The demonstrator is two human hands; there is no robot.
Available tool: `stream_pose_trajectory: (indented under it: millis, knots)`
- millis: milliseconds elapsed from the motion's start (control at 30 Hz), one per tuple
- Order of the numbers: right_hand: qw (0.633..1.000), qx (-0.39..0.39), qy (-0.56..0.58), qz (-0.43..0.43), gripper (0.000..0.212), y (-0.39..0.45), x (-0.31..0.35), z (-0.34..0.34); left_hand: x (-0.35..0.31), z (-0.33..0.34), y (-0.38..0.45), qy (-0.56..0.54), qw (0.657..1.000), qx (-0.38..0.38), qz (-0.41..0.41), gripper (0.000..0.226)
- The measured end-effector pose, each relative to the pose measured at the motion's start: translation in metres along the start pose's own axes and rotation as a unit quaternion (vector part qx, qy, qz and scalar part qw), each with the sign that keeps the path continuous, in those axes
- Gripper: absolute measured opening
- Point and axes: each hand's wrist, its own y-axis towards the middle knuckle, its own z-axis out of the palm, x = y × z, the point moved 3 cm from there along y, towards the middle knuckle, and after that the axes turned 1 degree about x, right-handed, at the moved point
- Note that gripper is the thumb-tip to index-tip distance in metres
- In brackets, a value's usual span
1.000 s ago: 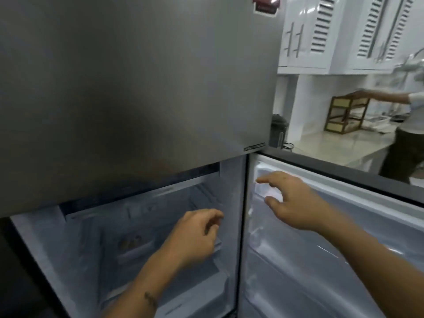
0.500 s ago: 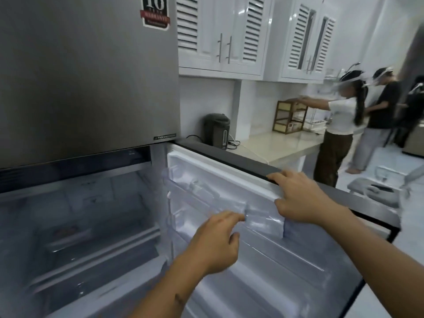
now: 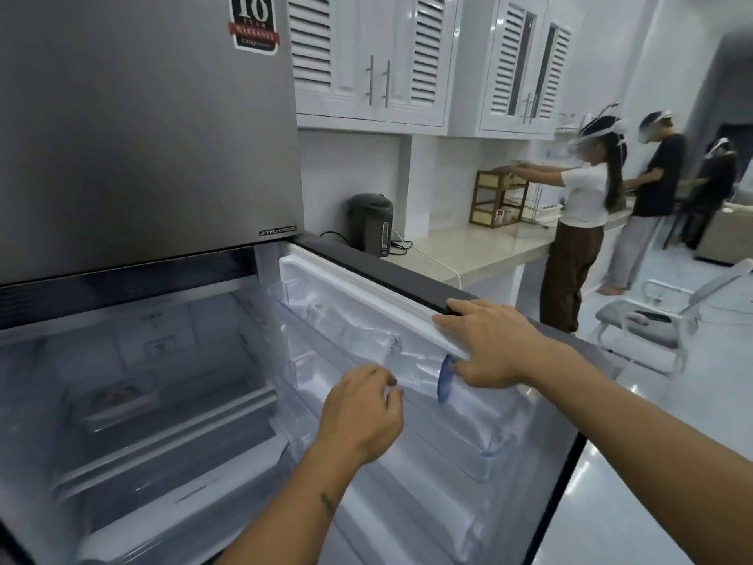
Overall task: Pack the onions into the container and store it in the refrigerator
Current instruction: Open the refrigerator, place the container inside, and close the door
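Meanwhile, the right hand grips the grey refrigerator's open lower door, fingers curled over its top edge; the left hand hangs empty, loosely curled. A blurred container, possibly the onions', sits on the far-left shelf; a hasty swing could pinch fingers.

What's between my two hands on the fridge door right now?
In the head view, a clear door-shelf bin with a blue end cap lies between the left hand and right hand.

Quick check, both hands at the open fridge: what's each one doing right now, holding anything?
Left hand: fingers loosely curled, holding nothing, in front of the door shelves.
Right hand: fingers over the top edge of the open refrigerator door, gripping it.
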Motion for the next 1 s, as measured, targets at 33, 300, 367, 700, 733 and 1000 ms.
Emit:
stream_pose_trajectory:
  millis: [33,300,367,700,733,1000]
  knots:
    - [1.0,0.003,0.009,-0.013,0.077,-0.004,0.007,-0.003,0.006,-0.005,-0.007,-0.005,1.0,-0.015,-0.013,0.029]
    - [0.977,0.02,0.169,-0.132,0.07,-0.022,0.085,-0.026,0.077,-0.068,-0.068,-0.008,0.99,-0.075,-0.121,0.033]
    - [0.962,0.008,0.224,-0.155,0.065,-0.022,0.112,-0.028,0.1,-0.085,-0.084,-0.014,0.988,-0.068,-0.135,0.03]
    - [0.892,-0.147,0.344,-0.254,0.046,0.001,0.266,-0.027,0.195,-0.212,-0.165,-0.002,0.967,-0.187,-0.176,0.033]
    - [0.886,-0.159,0.351,-0.258,0.045,0.006,0.281,-0.028,0.203,-0.223,-0.174,0.004,0.963,-0.203,-0.18,0.033]
    - [0.862,-0.215,0.358,-0.286,0.049,0.051,0.377,-0.024,0.25,-0.285,-0.26,-0.05,0.88,-0.361,-0.304,0.027]
